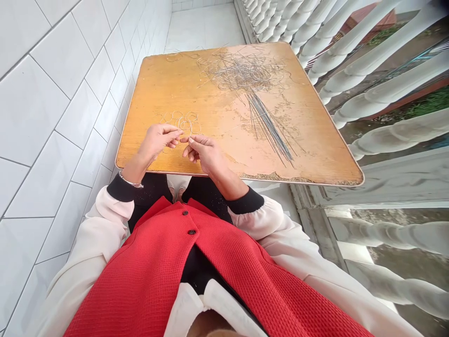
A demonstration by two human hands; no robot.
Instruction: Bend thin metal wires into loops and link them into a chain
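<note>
My left hand (158,140) and my right hand (201,150) meet fingertip to fingertip over the near edge of a worn wooden table (168,84). Both hands pinch a thin piece of wire between them; it is too fine to see clearly. Just beyond my fingers lie several small wire rings (182,120) on the tabletop. A bundle of straight wires (270,128) lies to the right of my right hand. Farther back sits a tangled pile of bent wires (245,72).
A white tiled wall (52,93) runs close along the table's left side. A white balustrade (368,61) stands to the right. The table's near right edge (280,177) is chipped. My lap in a red vest fills the foreground.
</note>
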